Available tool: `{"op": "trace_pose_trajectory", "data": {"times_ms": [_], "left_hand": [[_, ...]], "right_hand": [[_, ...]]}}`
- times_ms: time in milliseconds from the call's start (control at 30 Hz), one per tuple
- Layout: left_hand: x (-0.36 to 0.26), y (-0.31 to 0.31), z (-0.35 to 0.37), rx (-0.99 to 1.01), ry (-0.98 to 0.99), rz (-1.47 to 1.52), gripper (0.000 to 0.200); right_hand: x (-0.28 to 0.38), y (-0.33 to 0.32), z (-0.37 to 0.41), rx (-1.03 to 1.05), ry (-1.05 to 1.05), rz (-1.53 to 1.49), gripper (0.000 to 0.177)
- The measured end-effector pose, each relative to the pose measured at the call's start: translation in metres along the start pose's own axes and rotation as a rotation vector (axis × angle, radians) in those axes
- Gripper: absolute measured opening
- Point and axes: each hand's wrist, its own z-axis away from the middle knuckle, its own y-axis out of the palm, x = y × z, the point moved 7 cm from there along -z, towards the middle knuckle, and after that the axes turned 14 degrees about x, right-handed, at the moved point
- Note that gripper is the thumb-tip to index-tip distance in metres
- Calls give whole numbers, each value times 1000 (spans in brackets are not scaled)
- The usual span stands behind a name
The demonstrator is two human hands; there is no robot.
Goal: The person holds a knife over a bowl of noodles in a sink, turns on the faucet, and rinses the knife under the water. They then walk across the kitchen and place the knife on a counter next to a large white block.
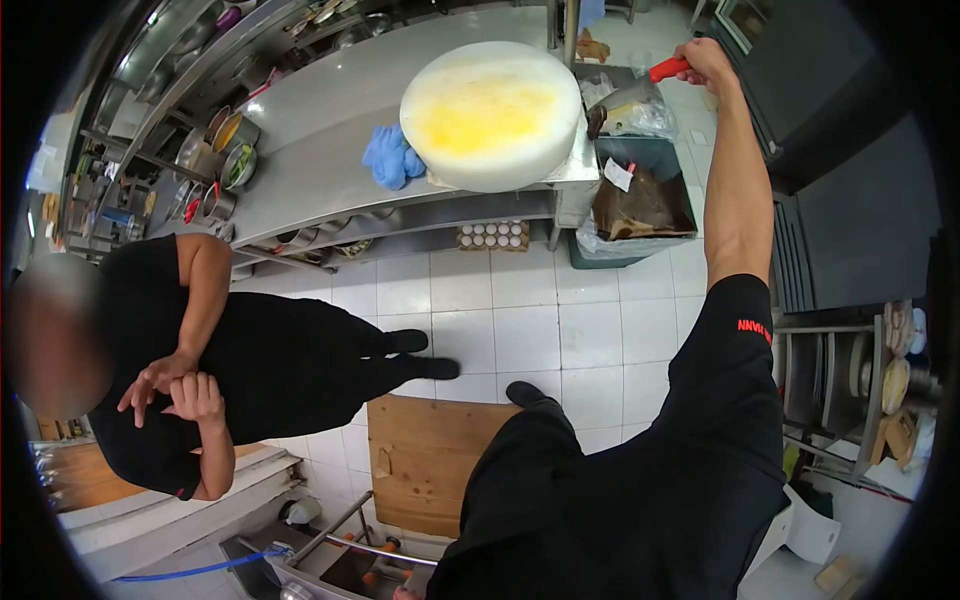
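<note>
My right hand, at the end of my outstretched arm at upper right, is closed around the red handle of a knife. Its broad grey blade points left over a bin, partly lost against clear plastic. Left of the blade, a thick round white chopping block with yellow stains sits on the end of a steel counter. A crumpled blue cloth or glove lies against the block. At the bottom edge, a sliver of what seems to be my left hand shows by a sink; its fingers are mostly cut off.
A person in black stands at left, hands together. Below the block is a bin with cardboard and plastic. Egg tray sits on the lower shelf; pots line the counter. A wooden board is near my feet.
</note>
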Motion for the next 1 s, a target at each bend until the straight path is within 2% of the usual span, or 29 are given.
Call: {"op": "trace_pose_trajectory", "data": {"times_ms": [100, 167, 233, 267, 300, 333, 367, 500, 567, 600, 667, 700, 733, 800, 833, 867, 900, 967, 1000], "left_hand": [[10, -16, 1, -11, 8, 3, 23], [12, -22, 0, -7, 16, -3, 23], [10, -27, -3, -2, 36, -8, 23], [8, -27, -6, 2, 48, -10, 23], [5, -29, -8, 9, 59, -12, 23], [3, -31, -11, 15, 75, -14, 23], [2, -33, -14, 21, 89, -20, 23], [-11, -39, -29, 36, 154, -8, 23], [-14, -45, -31, 34, 174, -1, 23], [-10, -42, -26, 23, 167, 5, 23], [-51, -22, 21, 31, 171, -2, 17], [-48, -26, 8, 163, 270, -215, 14], [-18, -33, -14, 137, 133, 38, 15], [-39, -15, 15, 109, 143, 31, 12], [-31, -14, 9, 109, 139, 40, 12], [-25, -8, -2, 142, 185, -41, 12], [-22, -2, -8, 175, 231, -122, 12], [-5, 16, -27, 302, 140, -22, 18], [4, 27, -30, 265, 70, 78, 17]], "right_hand": [[11, 5, -11, -71, -11, 179, 16], [30, 17, -18, -139, -141, 419, 20], [38, 40, -32, -34, -120, 413, 16], [39, 49, -45, -51, -215, 358, 11], [36, 61, -57, -67, -311, 302, 15], [35, 75, -65, -59, -231, 343, 18], [28, 85, -73, -49, -151, 383, 29], [0, 124, -93, -120, -244, 605, 32], [-32, 132, -105, -31, -6, 327, 33], [-31, 135, -107, -18, -13, 328, 33], [-33, 117, -97, -232, -69, 345, 34], [-41, 106, -99, -244, -64, 280, 32], [-48, 92, -100, -259, -60, 215, 31], [-50, 62, -59, -388, -152, 259, 24], [-78, 45, -58, -431, -185, 190, 24], [-82, 41, -15, -431, -103, 156, 24], [-115, 35, 0, -428, -110, 23, 25], [-172, 46, 71, -458, -102, -255, 21], [-216, 61, 100, -468, -30, -349, 17]]}}
